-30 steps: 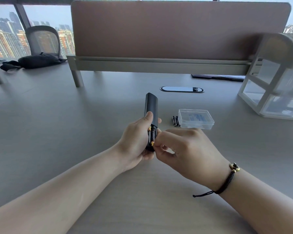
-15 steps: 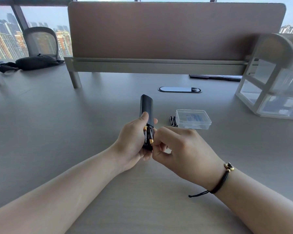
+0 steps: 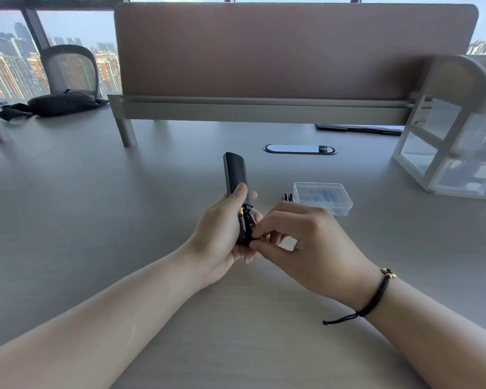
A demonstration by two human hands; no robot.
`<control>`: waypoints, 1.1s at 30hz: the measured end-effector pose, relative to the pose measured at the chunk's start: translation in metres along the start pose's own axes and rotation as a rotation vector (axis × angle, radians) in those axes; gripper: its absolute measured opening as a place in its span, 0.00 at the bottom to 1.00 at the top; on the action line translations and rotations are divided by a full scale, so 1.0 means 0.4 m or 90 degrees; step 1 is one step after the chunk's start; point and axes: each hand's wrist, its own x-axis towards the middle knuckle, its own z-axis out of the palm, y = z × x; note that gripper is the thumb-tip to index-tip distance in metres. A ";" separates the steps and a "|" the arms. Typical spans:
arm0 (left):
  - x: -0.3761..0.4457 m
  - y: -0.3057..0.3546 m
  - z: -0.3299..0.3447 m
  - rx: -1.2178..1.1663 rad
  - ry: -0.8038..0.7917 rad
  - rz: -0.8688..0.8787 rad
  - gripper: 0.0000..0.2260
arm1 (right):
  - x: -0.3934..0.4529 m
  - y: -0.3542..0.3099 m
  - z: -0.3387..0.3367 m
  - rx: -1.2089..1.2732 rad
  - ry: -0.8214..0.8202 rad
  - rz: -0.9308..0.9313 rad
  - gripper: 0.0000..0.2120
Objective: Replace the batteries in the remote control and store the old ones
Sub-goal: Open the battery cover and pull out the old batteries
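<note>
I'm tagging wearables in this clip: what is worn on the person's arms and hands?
Both forearms are bare, with no sleeves in view. The right wrist carries a thin black braided cord bracelet with a small gold-coloured bead and a loose knotted tail. The left hand and right hand show no rings or gloves.

desk (image 3: 96, 220) | laid on it: box (image 3: 322, 197), batteries (image 3: 288, 197) beside it, organizer (image 3: 446, 153), bag (image 3: 62, 103), folder (image 3: 358, 128)
</note>
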 end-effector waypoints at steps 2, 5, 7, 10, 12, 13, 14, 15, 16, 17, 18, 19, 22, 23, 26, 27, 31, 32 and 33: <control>0.000 -0.001 0.000 0.000 0.005 0.012 0.17 | -0.001 0.003 0.001 0.024 0.018 0.022 0.03; -0.001 -0.002 0.001 -0.001 0.018 0.023 0.14 | -0.004 0.005 0.002 0.058 0.068 0.078 0.05; 0.000 -0.003 0.001 -0.005 0.035 0.033 0.13 | -0.002 0.008 0.001 0.068 0.116 0.140 0.06; 0.003 0.001 -0.004 -0.027 0.082 0.073 0.10 | 0.004 0.021 -0.006 0.067 0.176 0.258 0.07; 0.005 0.006 -0.010 -0.042 0.111 0.103 0.09 | 0.004 0.029 -0.009 0.022 0.160 0.319 0.06; 0.005 0.008 -0.013 -0.049 0.119 0.113 0.08 | 0.002 0.031 -0.008 -0.010 0.131 0.338 0.05; 0.006 0.009 -0.015 -0.054 0.123 0.119 0.08 | -0.001 0.032 -0.007 -0.043 0.096 0.348 0.04; 0.006 0.009 -0.015 -0.057 0.125 0.123 0.08 | -0.004 0.031 -0.004 -0.073 0.061 0.350 0.04; 0.006 0.009 -0.015 -0.058 0.125 0.127 0.08 | -0.006 0.031 -0.001 -0.097 0.032 0.348 0.04; 0.005 0.009 -0.015 -0.058 0.123 0.131 0.08 | -0.007 0.030 0.001 -0.111 0.011 0.346 0.04; 0.005 0.009 -0.014 -0.058 0.119 0.135 0.09 | -0.008 0.030 0.002 -0.118 0.000 0.345 0.05; 0.005 0.008 -0.014 -0.058 0.112 0.136 0.10 | -0.008 0.031 0.002 -0.118 -0.004 0.344 0.06; 0.003 0.005 -0.014 -0.053 0.078 0.118 0.12 | -0.008 0.030 0.001 -0.103 -0.006 0.336 0.08; 0.003 0.004 -0.015 -0.051 0.064 0.109 0.13 | -0.008 0.029 0.001 -0.101 -0.010 0.335 0.08; 0.000 0.004 -0.014 -0.041 0.034 0.097 0.15 | -0.007 0.029 0.004 -0.096 -0.008 0.334 0.08; 0.000 0.004 -0.013 -0.038 0.028 0.096 0.16 | -0.007 0.030 0.004 -0.094 -0.006 0.335 0.08; -0.001 0.004 -0.013 -0.032 0.015 0.094 0.17 | -0.008 0.028 -0.001 -0.079 -0.001 0.348 0.08; -0.001 0.004 -0.014 -0.031 0.014 0.094 0.18 | -0.006 0.028 -0.002 -0.065 0.014 0.357 0.08; -0.002 0.005 -0.014 -0.031 0.011 0.093 0.18 | -0.003 0.027 -0.003 -0.047 0.038 0.365 0.07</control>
